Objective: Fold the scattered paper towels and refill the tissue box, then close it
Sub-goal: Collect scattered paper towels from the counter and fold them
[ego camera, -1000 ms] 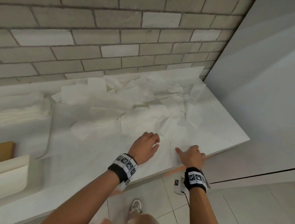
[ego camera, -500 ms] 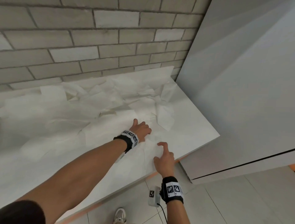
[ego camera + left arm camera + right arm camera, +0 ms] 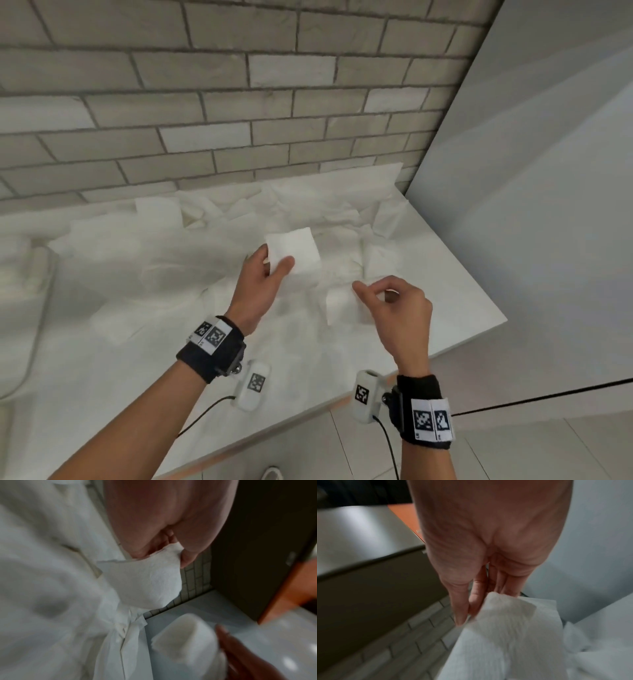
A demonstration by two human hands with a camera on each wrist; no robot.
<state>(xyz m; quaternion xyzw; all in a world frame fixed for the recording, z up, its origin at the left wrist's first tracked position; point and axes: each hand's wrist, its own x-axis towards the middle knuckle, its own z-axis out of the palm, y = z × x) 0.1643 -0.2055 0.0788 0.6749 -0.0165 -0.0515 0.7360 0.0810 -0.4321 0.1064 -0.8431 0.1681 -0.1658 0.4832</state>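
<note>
Several white paper towels (image 3: 219,246) lie scattered and crumpled over the white counter (image 3: 455,308). My left hand (image 3: 275,262) is raised above the pile and pinches the corner of one small square towel (image 3: 296,248) between thumb and fingers; the left wrist view shows the same pinch (image 3: 173,550) on that towel (image 3: 145,582). My right hand (image 3: 368,291), nearer the counter's front right corner, pinches a second towel (image 3: 342,308) that hangs below it; the right wrist view shows this hand (image 3: 481,601) and its towel (image 3: 505,635). No tissue box is in view.
A grey brick wall (image 3: 239,102) backs the counter. A tall pale panel (image 3: 531,171) closes off the right side. The counter's front edge (image 3: 308,411) runs diagonally, with tiled floor (image 3: 342,452) below it.
Both hands were resting on towels lying on the counter. They have since lifted, and each now pinches a towel in the air. My view has swung left again.
</note>
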